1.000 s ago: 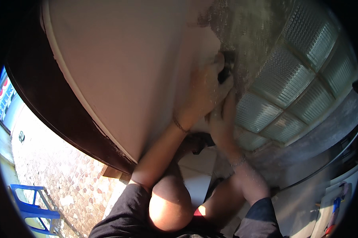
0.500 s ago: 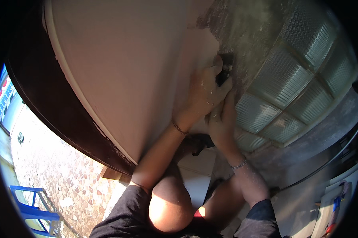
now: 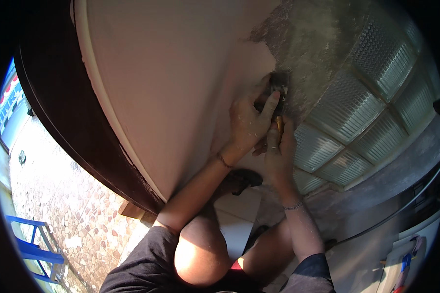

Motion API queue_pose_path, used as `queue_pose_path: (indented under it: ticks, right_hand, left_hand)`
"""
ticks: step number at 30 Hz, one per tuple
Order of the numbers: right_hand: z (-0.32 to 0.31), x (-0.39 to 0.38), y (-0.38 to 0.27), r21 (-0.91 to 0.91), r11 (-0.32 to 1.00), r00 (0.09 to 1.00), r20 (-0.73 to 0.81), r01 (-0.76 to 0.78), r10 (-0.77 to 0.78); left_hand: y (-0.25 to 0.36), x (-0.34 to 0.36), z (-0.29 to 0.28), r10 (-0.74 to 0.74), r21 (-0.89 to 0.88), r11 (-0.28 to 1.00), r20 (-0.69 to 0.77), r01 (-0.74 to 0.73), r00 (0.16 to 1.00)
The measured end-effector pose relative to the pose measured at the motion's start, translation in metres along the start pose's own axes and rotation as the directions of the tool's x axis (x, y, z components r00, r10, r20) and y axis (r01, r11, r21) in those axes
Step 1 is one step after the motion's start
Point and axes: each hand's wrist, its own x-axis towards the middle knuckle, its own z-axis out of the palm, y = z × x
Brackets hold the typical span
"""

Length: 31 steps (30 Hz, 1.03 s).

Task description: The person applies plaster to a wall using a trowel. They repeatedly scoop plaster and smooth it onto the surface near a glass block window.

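My left hand point(image 3: 246, 124) is closed on a dark, block-like thing point(image 3: 280, 80) against the wall, its thumb stretched along that thing. Pale flecks dot the back of this hand. Just below and to the right, my right hand point(image 3: 281, 154) has its fingers curled round a narrow yellow-orange piece point(image 3: 279, 123), perhaps a tool handle; most of it is hidden by the fingers. The two hands nearly touch. Around them, the pale wall point(image 3: 176, 73) ends in a ragged edge against rough grey plaster point(image 3: 310, 53).
Ribbed glass blocks point(image 3: 349, 102) fill the wall on the right, above a grey ledge point(image 3: 376, 176). A dark curved border point(image 3: 59, 107) edges the pale wall. At lower left, a blue metal frame point(image 3: 37, 251) stands on stone-patterned paving point(image 3: 88, 219). A cable point(image 3: 390, 219) runs at lower right.
The view has shifted slightly. My left thumb now lies up along the dark thing, and my right hand has moved higher, with the yellow-orange piece now showing in it.
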Motion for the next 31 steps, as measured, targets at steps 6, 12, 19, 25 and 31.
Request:
queue_pose_path:
  ticks: [6, 12, 19, 25, 31]
  right_hand:
    - [-0.004, 0.001, 0.007, -0.149, 0.989, 1.000, -0.010, 0.025, -0.027]
    - [0.003, 0.004, 0.019, -0.094, 0.993, 0.995, -0.053, 0.074, -0.079]
    - [0.005, 0.014, 0.017, -0.341, 0.894, 0.934, -0.103, 0.291, -0.343]
    - [0.005, 0.007, 0.002, -0.111, 0.991, 0.994, -0.077, 0.073, -0.082]
    - [0.003, 0.004, 0.002, -0.093, 0.995, 0.998, -0.052, 0.028, -0.033]
  left_hand:
    - [-0.025, -0.005, 0.013, -0.171, -0.272, 0.940, 0.146, 0.206, 0.974]
    - [-0.033, 0.001, 0.020, -0.151, -0.639, 0.629, 0.458, 0.442, 0.876]
    - [-0.028, 0.008, 0.025, -0.233, -0.573, 0.664, 0.451, 0.480, 0.861]
    - [-0.024, 0.012, 0.021, -0.278, -0.502, 0.718, 0.428, 0.482, 0.860]
    - [-0.022, 0.009, 0.020, -0.302, -0.534, 0.662, 0.453, 0.527, 0.839]
